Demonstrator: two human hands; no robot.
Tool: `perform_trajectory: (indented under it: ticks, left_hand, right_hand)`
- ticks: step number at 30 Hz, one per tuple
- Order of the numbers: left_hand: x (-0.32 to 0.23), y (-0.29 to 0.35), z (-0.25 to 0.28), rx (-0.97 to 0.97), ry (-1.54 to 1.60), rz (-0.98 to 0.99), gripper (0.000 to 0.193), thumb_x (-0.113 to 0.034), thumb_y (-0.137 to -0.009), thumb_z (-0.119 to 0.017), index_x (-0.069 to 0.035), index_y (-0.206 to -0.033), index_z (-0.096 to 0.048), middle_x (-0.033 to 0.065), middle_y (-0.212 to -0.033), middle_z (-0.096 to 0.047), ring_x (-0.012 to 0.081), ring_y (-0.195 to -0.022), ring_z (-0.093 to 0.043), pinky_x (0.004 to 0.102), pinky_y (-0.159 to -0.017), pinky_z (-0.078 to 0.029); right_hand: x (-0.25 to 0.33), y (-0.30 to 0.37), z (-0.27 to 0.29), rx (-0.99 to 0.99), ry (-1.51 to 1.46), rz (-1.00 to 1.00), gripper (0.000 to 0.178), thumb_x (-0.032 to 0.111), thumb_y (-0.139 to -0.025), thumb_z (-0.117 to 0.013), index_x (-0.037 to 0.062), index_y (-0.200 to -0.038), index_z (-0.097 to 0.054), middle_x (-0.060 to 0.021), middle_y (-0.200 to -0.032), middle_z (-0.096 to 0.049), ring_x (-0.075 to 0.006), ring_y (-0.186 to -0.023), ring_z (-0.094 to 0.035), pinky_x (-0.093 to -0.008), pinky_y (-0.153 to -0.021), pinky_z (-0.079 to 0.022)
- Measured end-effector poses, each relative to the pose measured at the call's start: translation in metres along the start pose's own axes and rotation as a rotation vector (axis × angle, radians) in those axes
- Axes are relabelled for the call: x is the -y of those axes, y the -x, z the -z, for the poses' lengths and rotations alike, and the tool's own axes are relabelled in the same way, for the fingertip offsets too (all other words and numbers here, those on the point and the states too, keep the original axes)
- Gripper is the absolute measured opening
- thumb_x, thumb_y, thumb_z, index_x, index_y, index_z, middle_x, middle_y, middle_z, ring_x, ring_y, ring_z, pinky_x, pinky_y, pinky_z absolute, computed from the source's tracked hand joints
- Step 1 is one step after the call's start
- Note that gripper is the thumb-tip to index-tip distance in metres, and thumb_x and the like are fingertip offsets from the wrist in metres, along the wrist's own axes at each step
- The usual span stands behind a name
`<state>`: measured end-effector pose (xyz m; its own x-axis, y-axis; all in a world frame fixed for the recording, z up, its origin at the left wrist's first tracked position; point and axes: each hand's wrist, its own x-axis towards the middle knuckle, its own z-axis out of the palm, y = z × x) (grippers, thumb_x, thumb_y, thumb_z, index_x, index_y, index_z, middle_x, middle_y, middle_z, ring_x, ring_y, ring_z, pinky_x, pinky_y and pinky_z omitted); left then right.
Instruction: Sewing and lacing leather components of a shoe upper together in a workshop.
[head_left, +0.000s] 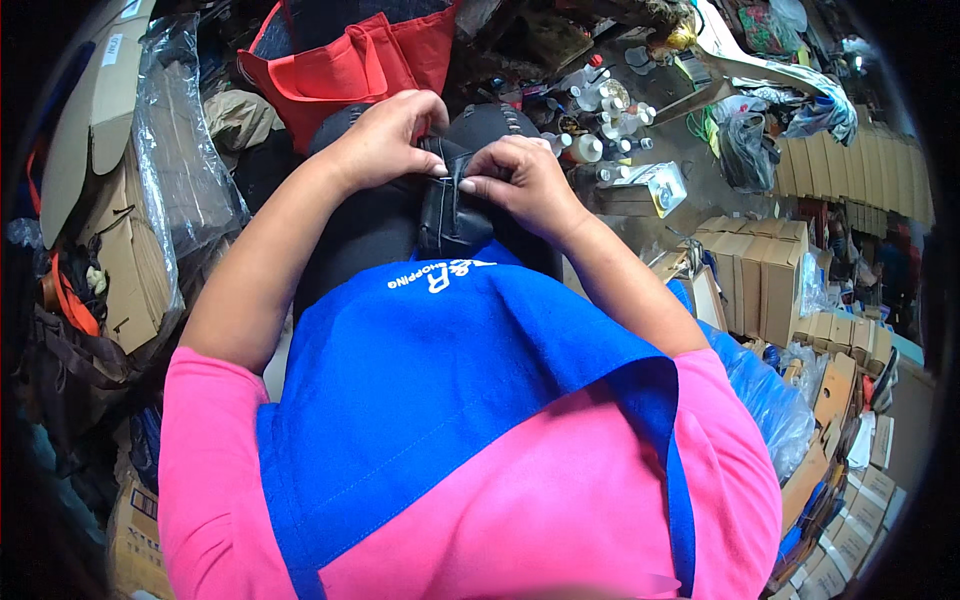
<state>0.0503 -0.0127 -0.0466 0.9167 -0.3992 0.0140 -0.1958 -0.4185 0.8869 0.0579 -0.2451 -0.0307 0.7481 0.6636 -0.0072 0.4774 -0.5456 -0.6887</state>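
Note:
A black, shiny leather-like piece (450, 220) lies upright between my knees, above the blue apron (430, 370). A light line, perhaps thread or stitching, shows near its top edge. My left hand (388, 142) pinches its upper left edge between thumb and curled fingers. From the other side my right hand (525, 182) grips the upper right edge, its thumb pressed against the folded fingers. Both thumbs are close together, with a narrow strip of the black material between them. The undersides of the fingers are hidden.
A red bag (350, 70) stands beyond my knees. Several bottles (605, 120) crowd the floor to its right. Stacked cardboard (755, 275) fills the right side; flattened cardboard (125, 255) and clear plastic wrap (185, 150) lean at left. A black plastic bag (748, 158) hangs far right.

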Motion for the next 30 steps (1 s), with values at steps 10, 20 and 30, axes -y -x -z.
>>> perform_trajectory:
  ticks: [10,20,30]
  left_hand:
    - [-0.023,0.061,-0.006,-0.275,-0.046,-0.008,0.021,0.004,-0.073,-0.071,-0.006,-0.092,-0.072,0.0040,-0.077,-0.058,0.0156,-0.076,-0.054,0.0287,-0.069,-0.045]
    - [-0.022,0.061,-0.003,-0.299,-0.246,-0.117,0.022,0.002,-0.070,-0.073,-0.009,-0.088,-0.073,0.0027,-0.071,-0.045,0.0185,-0.071,-0.047,0.0302,-0.065,-0.040]
    - [-0.035,0.060,-0.004,-0.280,-0.469,-0.210,0.020,0.000,-0.071,-0.071,-0.012,-0.087,-0.073,0.0040,-0.072,-0.047,0.0217,-0.075,-0.051,0.0347,-0.069,-0.040]
  right_hand:
    - [-0.002,0.014,0.008,-0.009,0.135,0.143,0.025,0.012,-0.079,-0.069,0.0224,-0.101,-0.073,0.0000,-0.082,-0.057,-0.0191,-0.086,-0.054,-0.0339,-0.081,-0.037]
    - [-0.011,0.000,0.010,0.113,-0.004,0.015,0.021,0.018,-0.083,-0.065,0.0303,-0.097,-0.075,0.0032,-0.089,-0.061,-0.0180,-0.099,-0.053,-0.0380,-0.092,-0.028]
    - [-0.017,0.000,0.013,0.162,-0.052,-0.001,0.020,0.023,-0.082,-0.068,0.0309,-0.100,-0.075,0.0039,-0.088,-0.061,-0.0175,-0.099,-0.053,-0.0376,-0.093,-0.029]
